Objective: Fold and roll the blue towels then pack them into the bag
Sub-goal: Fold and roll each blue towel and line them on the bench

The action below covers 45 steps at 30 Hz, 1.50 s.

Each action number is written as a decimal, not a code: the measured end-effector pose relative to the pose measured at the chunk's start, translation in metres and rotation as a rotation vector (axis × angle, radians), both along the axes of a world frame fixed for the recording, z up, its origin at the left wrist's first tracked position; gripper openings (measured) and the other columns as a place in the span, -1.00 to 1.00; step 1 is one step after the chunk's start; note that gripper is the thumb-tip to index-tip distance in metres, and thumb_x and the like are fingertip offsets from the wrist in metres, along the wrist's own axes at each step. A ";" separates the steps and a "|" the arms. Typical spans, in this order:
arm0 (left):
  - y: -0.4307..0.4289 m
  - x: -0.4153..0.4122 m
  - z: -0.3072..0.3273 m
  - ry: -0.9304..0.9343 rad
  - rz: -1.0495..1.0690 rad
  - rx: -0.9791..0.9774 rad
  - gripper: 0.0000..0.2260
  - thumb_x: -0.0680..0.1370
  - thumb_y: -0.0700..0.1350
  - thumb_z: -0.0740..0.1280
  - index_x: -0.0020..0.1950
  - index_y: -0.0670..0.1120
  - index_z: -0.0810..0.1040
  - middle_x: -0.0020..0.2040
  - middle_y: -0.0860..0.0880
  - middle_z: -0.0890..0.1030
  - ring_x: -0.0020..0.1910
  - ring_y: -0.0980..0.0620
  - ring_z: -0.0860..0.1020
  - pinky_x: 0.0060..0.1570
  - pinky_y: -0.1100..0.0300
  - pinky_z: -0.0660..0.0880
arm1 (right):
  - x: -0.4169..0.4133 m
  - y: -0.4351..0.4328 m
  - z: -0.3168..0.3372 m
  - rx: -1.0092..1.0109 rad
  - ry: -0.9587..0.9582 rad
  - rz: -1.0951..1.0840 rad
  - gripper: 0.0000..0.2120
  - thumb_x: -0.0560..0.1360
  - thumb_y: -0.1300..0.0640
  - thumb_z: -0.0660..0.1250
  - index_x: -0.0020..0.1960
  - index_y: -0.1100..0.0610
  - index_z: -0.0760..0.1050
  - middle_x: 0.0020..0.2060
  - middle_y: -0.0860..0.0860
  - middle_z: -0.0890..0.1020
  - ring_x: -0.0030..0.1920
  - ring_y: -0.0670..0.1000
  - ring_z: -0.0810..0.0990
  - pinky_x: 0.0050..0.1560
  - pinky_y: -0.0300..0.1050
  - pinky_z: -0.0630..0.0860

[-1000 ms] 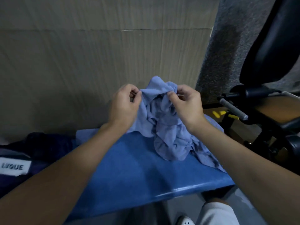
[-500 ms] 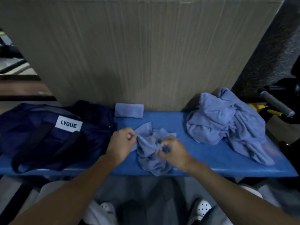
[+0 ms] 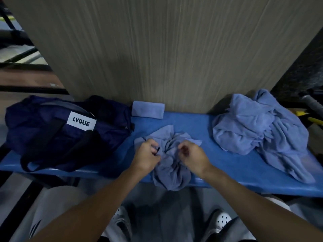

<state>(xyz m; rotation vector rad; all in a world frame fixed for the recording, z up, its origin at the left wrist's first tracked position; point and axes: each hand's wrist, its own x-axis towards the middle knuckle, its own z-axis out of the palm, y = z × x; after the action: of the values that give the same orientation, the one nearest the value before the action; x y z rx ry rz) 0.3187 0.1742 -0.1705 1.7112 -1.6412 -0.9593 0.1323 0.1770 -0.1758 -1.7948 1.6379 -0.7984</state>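
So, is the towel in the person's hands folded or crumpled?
Crumpled. The towel lies bunched on the bench, near end hanging off; left hand and right hand grip its wrinkled top.

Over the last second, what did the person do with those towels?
The left hand and right hand carried one towel off the pile, leftward to the middle of the bench, laid it down, and still pinch it. The rolled towel, the bag and the pile stayed put.
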 end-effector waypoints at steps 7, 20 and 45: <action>-0.009 0.013 0.011 0.177 0.086 -0.246 -0.68 0.46 -0.40 0.37 -0.07 0.05 0.51 -0.14 -0.03 0.60 -0.13 0.05 0.59 -0.11 0.34 0.50 | 0.006 -0.023 0.016 0.075 0.471 0.044 -0.68 0.51 -0.03 0.26 0.26 -0.13 0.43 0.07 -0.12 0.52 0.29 0.02 0.38 0.12 0.02 0.21; -0.031 -0.001 0.007 0.286 -0.011 -0.198 -0.76 0.51 -0.43 0.34 0.10 -0.17 0.55 0.01 -0.04 0.62 0.07 0.03 0.60 0.05 0.41 0.49 | -0.069 -0.002 0.017 0.435 0.797 -0.257 -0.55 0.49 -0.30 0.16 0.18 0.00 0.43 0.19 0.00 0.53 0.27 0.11 0.41 0.21 0.08 0.24; -0.006 -0.002 -0.001 0.033 -0.097 -0.016 -0.79 0.53 -0.35 0.33 -0.21 -0.07 0.54 -0.26 0.00 0.57 -0.20 0.08 0.54 -0.16 0.35 0.45 | 0.013 -0.002 0.046 0.063 0.112 0.227 -0.53 0.49 0.39 0.23 0.37 0.13 0.42 0.06 0.19 0.57 0.06 0.16 0.54 0.00 -0.28 0.39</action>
<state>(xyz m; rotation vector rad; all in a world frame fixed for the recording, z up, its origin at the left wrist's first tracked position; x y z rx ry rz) 0.3163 0.1679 -0.1719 1.6097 -1.7195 -1.0119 0.1458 0.1748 -0.1300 -1.9670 1.4756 -0.5484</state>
